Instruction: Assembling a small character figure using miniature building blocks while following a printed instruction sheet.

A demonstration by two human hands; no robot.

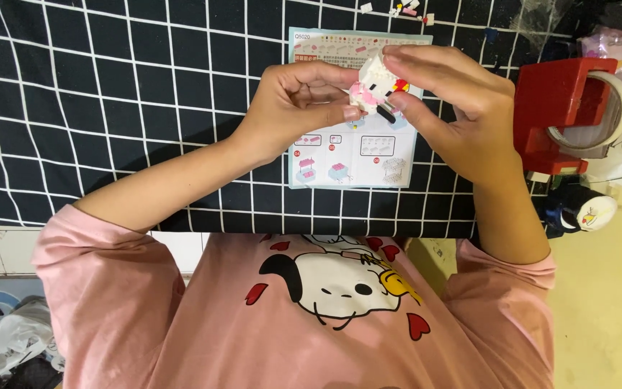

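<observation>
The left hand (293, 108) and right hand (455, 104) are both pinching a small white-and-pink brick figure (374, 90) between fingertips, holding it between them above an instruction sheet (358, 155). A red tape dispenser (566, 112) is sitting just beyond the right hand, on the black grid-patterned cloth (109, 108).

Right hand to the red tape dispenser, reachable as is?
Probably yes. The right hand sits just beside the red tape dispenser, with nothing between them, but its fingers hold the small block figure with the left hand.
</observation>
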